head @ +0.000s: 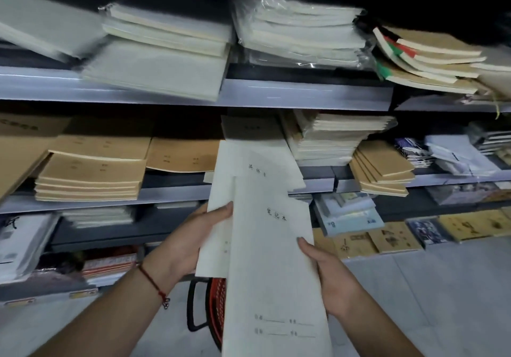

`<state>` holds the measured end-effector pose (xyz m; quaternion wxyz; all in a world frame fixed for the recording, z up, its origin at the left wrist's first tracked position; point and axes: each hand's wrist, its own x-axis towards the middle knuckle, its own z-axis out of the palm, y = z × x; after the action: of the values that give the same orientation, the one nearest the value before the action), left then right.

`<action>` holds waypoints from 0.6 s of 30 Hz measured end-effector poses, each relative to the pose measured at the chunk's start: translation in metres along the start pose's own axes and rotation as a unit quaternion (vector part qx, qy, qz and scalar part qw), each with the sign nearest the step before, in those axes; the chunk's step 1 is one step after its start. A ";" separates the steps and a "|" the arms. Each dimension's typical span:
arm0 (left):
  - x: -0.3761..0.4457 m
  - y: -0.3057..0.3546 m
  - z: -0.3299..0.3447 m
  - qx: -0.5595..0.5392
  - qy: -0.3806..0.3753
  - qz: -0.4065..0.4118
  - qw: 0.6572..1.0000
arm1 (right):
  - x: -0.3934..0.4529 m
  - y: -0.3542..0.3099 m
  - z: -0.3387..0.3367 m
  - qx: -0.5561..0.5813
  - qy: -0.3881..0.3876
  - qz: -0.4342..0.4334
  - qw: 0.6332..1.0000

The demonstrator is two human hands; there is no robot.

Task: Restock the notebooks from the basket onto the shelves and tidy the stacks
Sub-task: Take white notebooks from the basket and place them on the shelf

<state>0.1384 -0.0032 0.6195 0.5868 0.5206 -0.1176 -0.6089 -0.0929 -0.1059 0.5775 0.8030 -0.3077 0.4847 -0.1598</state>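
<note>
Notebooks with pale covers are in both hands in front of the shelving: the left hand point(193, 242) grips the left edge of the rear white notebook point(249, 163), thumb curled over its cover, while the right hand point(327, 271) holds the right edge of the front white notebook point(276, 273), which overlaps the other. Below them on the floor stands the red basket point(217, 307) with a black handle, mostly hidden, so its contents cannot be told. The middle shelf point(171, 190) carries stacks of brown kraft notebooks point(88, 177), and the upper shelf point(304, 94) holds pale notebook stacks point(166, 52), some plastic-wrapped.
</note>
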 end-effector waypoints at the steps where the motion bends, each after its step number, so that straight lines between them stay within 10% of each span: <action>1: 0.005 0.007 -0.001 0.009 0.002 0.003 1.000 | 0.006 -0.004 0.004 -0.003 0.008 -0.018 1.000; 9: 0.001 -0.006 -0.015 0.111 -0.030 -0.017 0.993 | 0.030 -0.061 0.027 -0.095 0.097 -0.156 0.978; 18: 0.026 -0.021 -0.014 0.207 0.146 0.066 0.965 | 0.041 -0.055 0.028 -0.105 0.107 -0.148 0.978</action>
<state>0.1429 -0.0123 0.5846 0.5160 0.7050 -0.1880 -0.4488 -0.0463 -0.1610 0.5951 0.6774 -0.4398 0.5306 -0.2574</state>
